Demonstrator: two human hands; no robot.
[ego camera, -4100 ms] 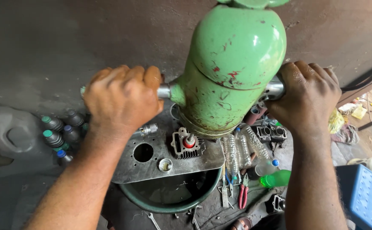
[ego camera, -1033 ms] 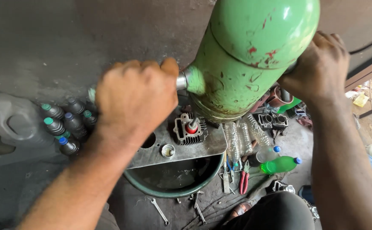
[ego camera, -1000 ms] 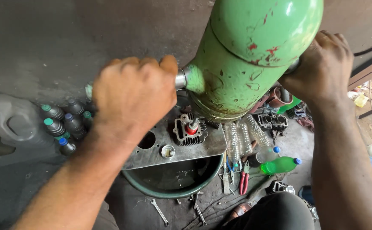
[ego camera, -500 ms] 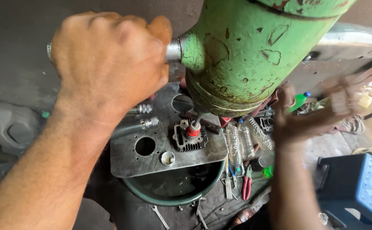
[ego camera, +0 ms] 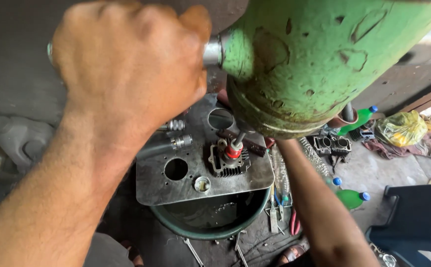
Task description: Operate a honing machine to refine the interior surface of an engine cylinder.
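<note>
My left hand (ego camera: 126, 74) is clenched around a steel handle bar (ego camera: 211, 52) that sticks out of the left side of a big chipped green machine housing (ego camera: 324, 59). My right forearm (ego camera: 314, 198) rises from the bottom edge and passes under the housing, which hides the hand itself. Below the housing, a finned engine cylinder head (ego camera: 227, 160) with a red-topped tool (ego camera: 233, 150) standing in it lies on a grey steel plate (ego camera: 176, 190) drilled with round holes.
The plate rests over a dark green basin (ego camera: 210, 222). Pliers (ego camera: 294, 225) and wrenches (ego camera: 193, 249) lie on the floor. Green bottles (ego camera: 351, 198), more cylinder parts (ego camera: 331, 145), a yellow bag (ego camera: 403, 128) and a blue stool (ego camera: 415, 222) are on the right.
My right hand has left the right-hand handle and dropped underneath the green housing. My left hand keeps its grip on the bar, and the view has moved closer to the housing.
</note>
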